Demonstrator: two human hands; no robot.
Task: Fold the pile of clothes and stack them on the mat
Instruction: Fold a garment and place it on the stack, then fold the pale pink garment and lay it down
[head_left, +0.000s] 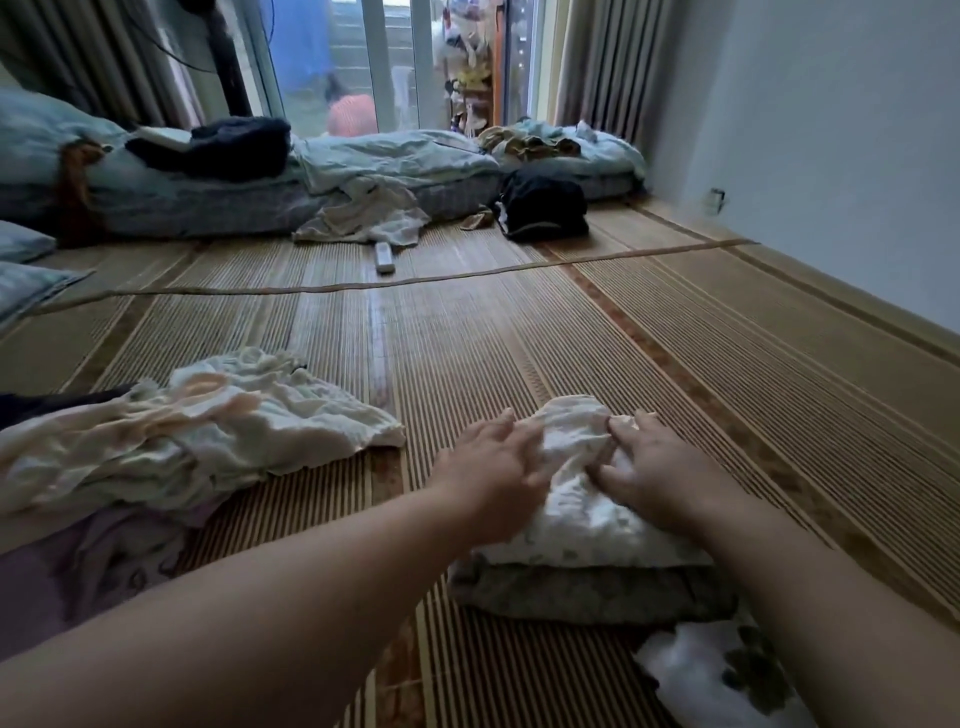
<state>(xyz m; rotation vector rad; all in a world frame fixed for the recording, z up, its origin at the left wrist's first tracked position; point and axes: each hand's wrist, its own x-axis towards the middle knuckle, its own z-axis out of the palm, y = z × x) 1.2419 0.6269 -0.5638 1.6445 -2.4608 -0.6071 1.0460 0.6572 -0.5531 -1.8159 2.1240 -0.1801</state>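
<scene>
Key relation: the top garment (576, 506) sits dead ahead, centre-right in the lower half of the frame, between both hands. Its long axis runs away from the person, from lower right up toward frame centre. The far end is bunched, the near end lies flatter.

It lies on the stack (587, 592), over a grey patterned folded piece. The stack sits on the mat (519, 338).

Left hand (493, 462): on the garment's left edge near the far end, fingers spread and mostly straight, touching cloth and holding nothing.

Right hand (657, 467): on top of the garment's right side, palm down, fingers laid toward the bunched end. It looks like pressing, and I see no pinch.

Both forearms reach in from the bottom edge, roughly parallel. The hands are near each other, with only the cloth ridge between them.

My read: they are flattening the bunched far end, and both hands are equally close to it.

The unfolded pile (182, 441) is at centre-left of the frame, well apart from the stack, and the left hand is nearer. The next grab likely goes left, across bare mat.
</scene>
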